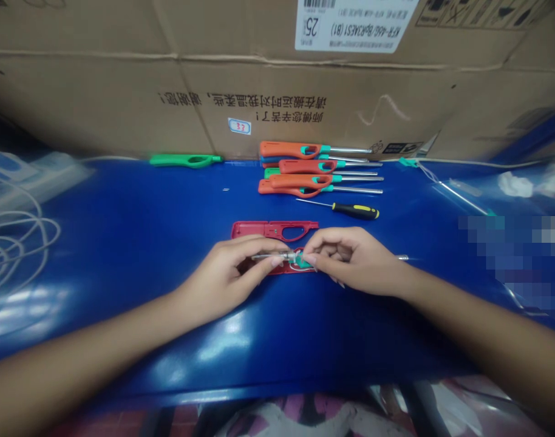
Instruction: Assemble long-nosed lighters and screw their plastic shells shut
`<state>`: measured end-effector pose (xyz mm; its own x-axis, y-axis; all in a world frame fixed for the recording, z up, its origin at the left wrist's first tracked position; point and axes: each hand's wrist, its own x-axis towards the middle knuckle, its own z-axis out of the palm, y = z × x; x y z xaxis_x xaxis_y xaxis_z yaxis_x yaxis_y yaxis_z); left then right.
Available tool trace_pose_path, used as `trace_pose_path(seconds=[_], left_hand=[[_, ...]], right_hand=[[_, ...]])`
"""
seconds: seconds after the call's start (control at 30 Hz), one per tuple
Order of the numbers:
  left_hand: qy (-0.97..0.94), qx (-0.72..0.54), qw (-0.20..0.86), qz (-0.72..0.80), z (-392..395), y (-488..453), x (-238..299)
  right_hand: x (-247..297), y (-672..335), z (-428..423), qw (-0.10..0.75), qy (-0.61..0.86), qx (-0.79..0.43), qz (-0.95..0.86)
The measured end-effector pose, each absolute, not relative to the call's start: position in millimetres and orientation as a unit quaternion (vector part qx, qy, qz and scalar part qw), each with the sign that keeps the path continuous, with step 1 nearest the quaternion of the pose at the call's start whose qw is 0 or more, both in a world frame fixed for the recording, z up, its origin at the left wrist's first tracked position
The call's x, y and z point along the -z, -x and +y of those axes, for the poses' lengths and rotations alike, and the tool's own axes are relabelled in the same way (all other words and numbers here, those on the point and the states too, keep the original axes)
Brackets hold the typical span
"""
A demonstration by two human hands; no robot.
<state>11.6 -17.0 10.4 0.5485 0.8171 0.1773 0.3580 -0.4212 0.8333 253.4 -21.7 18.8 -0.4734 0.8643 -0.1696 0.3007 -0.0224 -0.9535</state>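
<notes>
My left hand [227,264] pinches a small clear tube-like fuel tank [280,255] between thumb and fingers. My right hand [357,261] has its thumb and forefinger closed on a teal lighter trigger piece [302,261], right at the tank's end. Both parts sit over a red half shell [284,271] of a long-necked lighter, mostly covered by my hands. A thin white wire loops beside the teal piece. Just beyond my fingers lies the matching red half shell [254,230], inner side up. A metal tube tip [402,258] shows past my right hand.
Behind lie several assembled orange lighters [300,182] in a stack, with a black-and-yellow screwdriver [356,210] before them. A green shell [183,160] rests by the cardboard box [122,103]. Coiled white tubing [40,233] is at left; a teal part with rod [409,162] at right.
</notes>
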Motion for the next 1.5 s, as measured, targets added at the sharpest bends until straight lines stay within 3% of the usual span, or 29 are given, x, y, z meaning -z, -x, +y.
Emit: trace_pose_path(seconds=[1.5], left_hand=[[-0.802,-0.283,0.390,0.352,-16.0,-13.2,-9.0]], right_hand=[[-14.5,-254.9,-20.6,0.228,0.438,-0.512,-0.703]])
